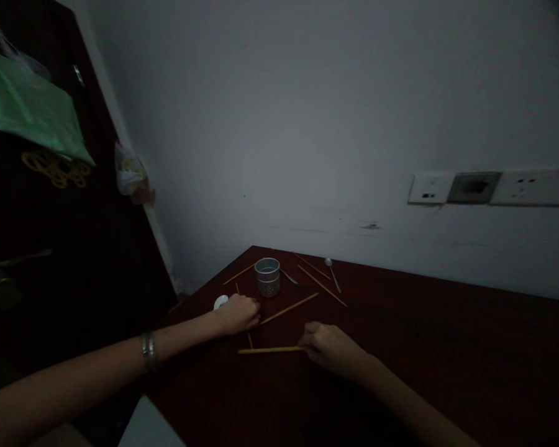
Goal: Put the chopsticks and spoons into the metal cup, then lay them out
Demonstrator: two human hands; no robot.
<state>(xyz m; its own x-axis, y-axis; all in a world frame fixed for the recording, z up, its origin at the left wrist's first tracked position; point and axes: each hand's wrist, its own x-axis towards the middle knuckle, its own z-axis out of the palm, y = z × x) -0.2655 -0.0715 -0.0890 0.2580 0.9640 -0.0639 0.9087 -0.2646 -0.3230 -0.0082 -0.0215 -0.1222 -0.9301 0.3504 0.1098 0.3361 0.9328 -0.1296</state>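
Observation:
My left hand (240,313) is closed, its fingers round the near end of a thin wooden chopstick (289,309) that slants up to the right. Another chopstick (250,339) passes under that hand, and a white rounded object (220,302), partly hidden, sits just behind it. My right hand (325,346) pinches the right end of a chopstick (270,351) pointing left, low over the table. Beyond my left hand a metal utensil holder (267,282) with small holes stands upright.
On the dark red table (400,347) lie several more chopsticks (323,285), a metal spoon (333,276) and a metal handle (289,277) beside the holder. A wall with sockets (475,187) rises behind. At left is a dark door (97,248) with hanging bags.

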